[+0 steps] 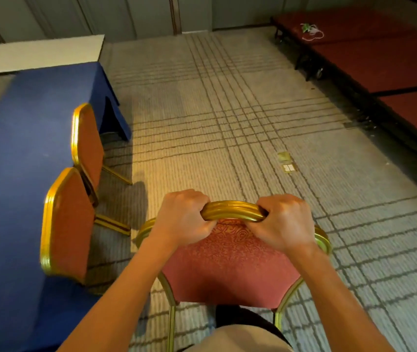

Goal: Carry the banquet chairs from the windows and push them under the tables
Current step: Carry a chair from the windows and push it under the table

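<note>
**Both hands clamp banquet chair beside blue-draped table**

A person's left hand (184, 217) and right hand (284, 222) grip the gold top rail (232, 210) of a red-padded banquet chair (227, 270). The fingers (201, 200) of both hands are curled tight round the rail, w/ a short bare stretch of it btwn them. The chair's back hangs directly below the fingers, facing the person. Its gold legs run down toward the patterned carpet (227, 110); can't tell if they touch it. Left of the fingers, a nearer chair (67, 224) and a farther chair (88, 146) stand pushed in against a blue-clothed tabletop (12, 174), backs to the aisle. Further ahead-left sits a white tabletop (37, 52). Ahead-right of the right hand's fingers a brass floor box (287, 162) lies in the carpet. Well beyond it, dark-red stage platforms (380, 59) line the carpet's right edge.
</note>
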`<state>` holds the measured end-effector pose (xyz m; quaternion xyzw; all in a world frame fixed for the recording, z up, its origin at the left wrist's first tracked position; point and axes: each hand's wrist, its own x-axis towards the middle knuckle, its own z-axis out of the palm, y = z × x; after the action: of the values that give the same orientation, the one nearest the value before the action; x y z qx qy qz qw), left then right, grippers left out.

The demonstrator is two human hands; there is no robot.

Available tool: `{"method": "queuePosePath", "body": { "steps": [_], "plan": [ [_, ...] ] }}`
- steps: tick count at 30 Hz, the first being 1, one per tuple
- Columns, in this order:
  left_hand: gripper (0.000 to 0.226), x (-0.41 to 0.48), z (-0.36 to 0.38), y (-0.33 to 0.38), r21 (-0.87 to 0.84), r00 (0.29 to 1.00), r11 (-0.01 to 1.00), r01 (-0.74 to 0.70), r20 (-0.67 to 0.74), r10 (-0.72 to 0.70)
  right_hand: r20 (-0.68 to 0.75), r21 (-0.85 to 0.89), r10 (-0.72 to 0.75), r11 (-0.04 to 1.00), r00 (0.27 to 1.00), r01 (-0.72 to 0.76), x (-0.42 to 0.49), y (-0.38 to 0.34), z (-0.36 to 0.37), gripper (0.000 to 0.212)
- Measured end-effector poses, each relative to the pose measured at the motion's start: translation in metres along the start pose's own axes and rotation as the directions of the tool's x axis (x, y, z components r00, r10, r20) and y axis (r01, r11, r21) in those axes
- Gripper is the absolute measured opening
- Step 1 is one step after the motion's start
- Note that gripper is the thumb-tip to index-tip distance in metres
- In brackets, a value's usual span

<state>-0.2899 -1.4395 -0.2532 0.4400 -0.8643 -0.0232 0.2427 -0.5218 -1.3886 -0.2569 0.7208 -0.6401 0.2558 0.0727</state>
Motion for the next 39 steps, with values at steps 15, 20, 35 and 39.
{"method": "queuePosePath", "body": {
  "steps": [15,20,35,39],
  "plan": [
    [0.022,0.184,0.041,-0.203,0.069,0.983,0.985,0.161,-0.103,-0.153,0.086,0.179,-0.222,0.963,0.971,0.204,0.291,0.017,0.158,0.042],
    [0.022,0.239,0.055,-0.284,0.068,0.968,0.97,0.235,-0.11,-0.227,0.086,0.116,-0.277,0.957,0.957,0.266,0.386,0.007,0.211,0.033],
    [0.022,0.431,0.072,-0.467,0.113,0.954,0.951,0.288,-0.119,-0.275,0.126,0.209,-0.334,0.93,0.934,0.304,0.636,0.02,0.344,0.032],
    [0.022,0.487,0.096,-0.506,0.15,0.936,0.925,0.348,-0.115,-0.333,0.163,0.256,-0.337,0.922,0.927,0.29,0.705,0.038,0.392,0.033]
  ]
}}
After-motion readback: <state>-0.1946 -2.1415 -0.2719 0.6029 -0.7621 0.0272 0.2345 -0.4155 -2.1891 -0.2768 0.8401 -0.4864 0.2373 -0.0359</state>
